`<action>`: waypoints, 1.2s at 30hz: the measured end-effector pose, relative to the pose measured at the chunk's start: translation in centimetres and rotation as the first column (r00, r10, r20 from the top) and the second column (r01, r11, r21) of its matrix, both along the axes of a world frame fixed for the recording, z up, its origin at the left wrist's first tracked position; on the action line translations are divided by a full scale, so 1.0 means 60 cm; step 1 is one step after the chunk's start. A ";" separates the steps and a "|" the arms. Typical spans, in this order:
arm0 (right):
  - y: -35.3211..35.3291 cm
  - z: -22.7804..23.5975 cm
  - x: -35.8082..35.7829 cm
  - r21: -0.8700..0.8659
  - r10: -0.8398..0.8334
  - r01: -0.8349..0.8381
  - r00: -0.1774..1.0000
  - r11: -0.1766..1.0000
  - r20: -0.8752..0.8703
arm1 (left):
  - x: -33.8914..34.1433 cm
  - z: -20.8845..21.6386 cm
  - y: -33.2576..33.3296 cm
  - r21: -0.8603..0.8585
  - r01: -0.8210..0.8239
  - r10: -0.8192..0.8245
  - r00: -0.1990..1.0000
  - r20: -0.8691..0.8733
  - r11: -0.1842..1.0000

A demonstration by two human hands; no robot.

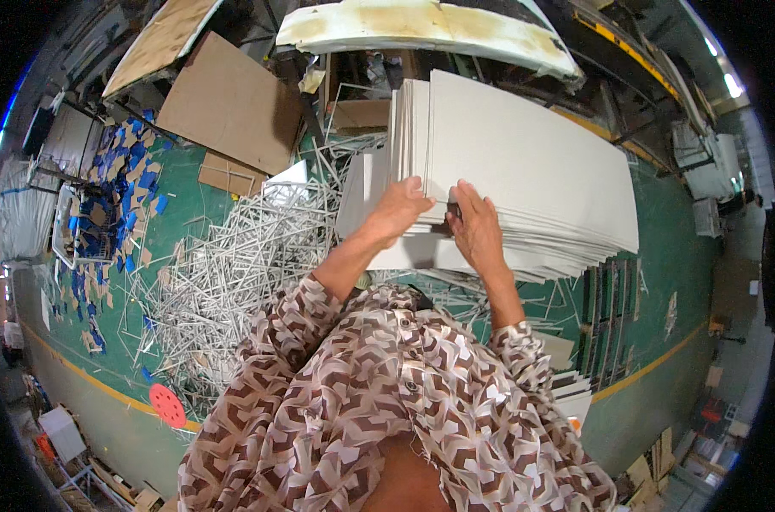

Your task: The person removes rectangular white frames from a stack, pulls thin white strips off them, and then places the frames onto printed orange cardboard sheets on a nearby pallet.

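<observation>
A thick stack of white cardboard sheets lies fanned in front of me, its layered edges toward my body. My left hand is at the stack's near left corner, fingers curled and pressed together against the sheet edges. Just to its right, my right hand rests at the near edge, fingers bent and pointing away from me. Between its thumb and fingers shows a small dark thing, too small to make out. More sheets stand tilted at the stack's left side.
Left of the stack, a large heap of thin white strips covers the green floor. Brown boards lean behind it, with blue and brown scraps farther left. A red disc lies near the yellow line. Dark slats lie at right.
</observation>
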State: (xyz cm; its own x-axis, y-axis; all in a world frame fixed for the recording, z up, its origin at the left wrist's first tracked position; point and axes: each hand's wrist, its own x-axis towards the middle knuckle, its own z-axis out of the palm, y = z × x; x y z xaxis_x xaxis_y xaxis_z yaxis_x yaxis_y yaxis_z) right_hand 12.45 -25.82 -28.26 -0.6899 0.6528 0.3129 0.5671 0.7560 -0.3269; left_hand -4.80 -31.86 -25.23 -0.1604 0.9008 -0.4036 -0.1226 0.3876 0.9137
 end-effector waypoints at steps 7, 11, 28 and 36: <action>-0.019 -0.005 -0.001 -0.009 -0.055 0.054 0.989 0.998 -0.134 | 0.005 0.006 0.006 -0.101 -0.148 0.175 0.914 0.365 0.984; -0.003 0.011 -0.001 0.044 0.016 -0.005 0.967 0.999 -0.253 | -0.036 -0.003 0.015 -0.207 -0.145 0.249 0.691 0.679 0.967; 0.033 0.012 -0.012 -0.024 0.095 -0.109 0.941 0.994 -0.326 | -0.007 -0.021 0.024 -0.010 -0.051 0.049 0.984 -0.174 0.999; 0.049 0.031 0.025 -0.086 0.030 -0.067 0.927 0.994 -0.373 | 0.006 -0.020 0.043 -0.073 -0.230 0.240 0.891 0.385 0.971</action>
State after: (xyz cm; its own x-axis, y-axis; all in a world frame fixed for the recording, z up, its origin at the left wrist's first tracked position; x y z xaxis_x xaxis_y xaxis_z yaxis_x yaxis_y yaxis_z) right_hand 13.94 -22.88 -26.41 -0.5686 0.6608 0.4900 0.3549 0.7344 -0.5785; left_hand -4.42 -29.28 -26.43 -0.1920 0.8451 -0.4989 -0.5553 0.3256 0.7653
